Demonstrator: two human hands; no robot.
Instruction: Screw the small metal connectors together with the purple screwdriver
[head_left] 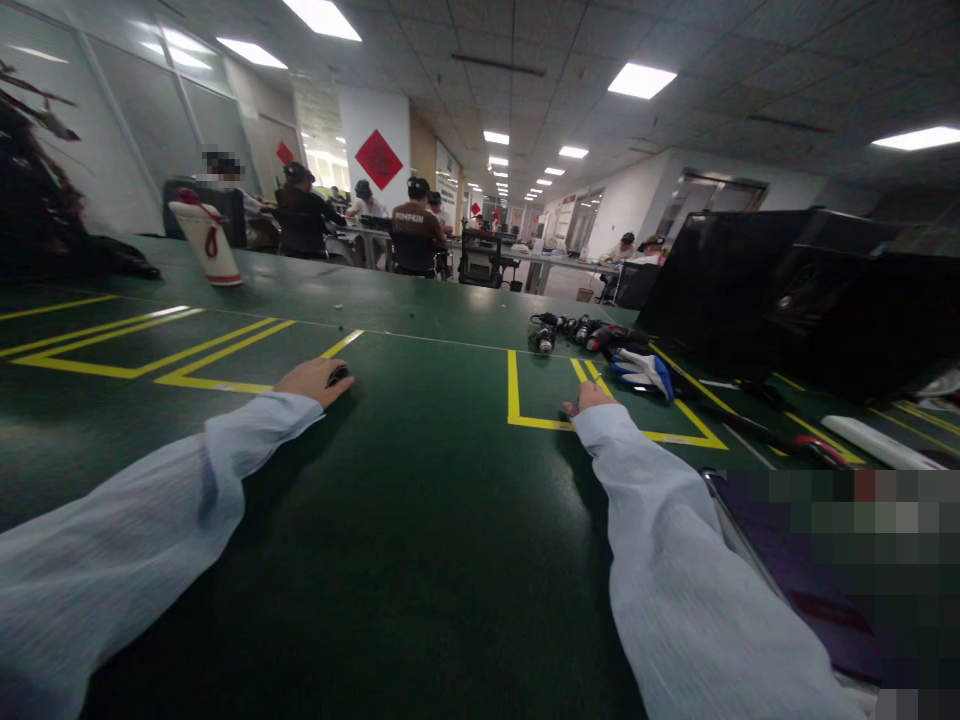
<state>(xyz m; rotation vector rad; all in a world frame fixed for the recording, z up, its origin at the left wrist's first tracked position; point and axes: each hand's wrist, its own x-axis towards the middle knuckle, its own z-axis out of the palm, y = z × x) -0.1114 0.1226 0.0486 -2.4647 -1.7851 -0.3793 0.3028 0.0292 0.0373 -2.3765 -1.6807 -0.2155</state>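
My left hand reaches forward over the green tabletop, beside a yellow tape outline. Its fingers are closed around a small, round, dark object whose kind I cannot make out. Farther right, my right hand is low over another yellow-taped rectangle. Its fingers are curled in, with the thumb to the left; a small thin thing may show at the fingertips, too blurred to name. A white and blue glove lies just to the right of that hand.
A tangle of black cables and connectors lies beyond my right hand. Large black monitors stand at the right. A white cup with red trim stands back left. A dark flat device lies beside my right forearm. People sit at desks beyond.
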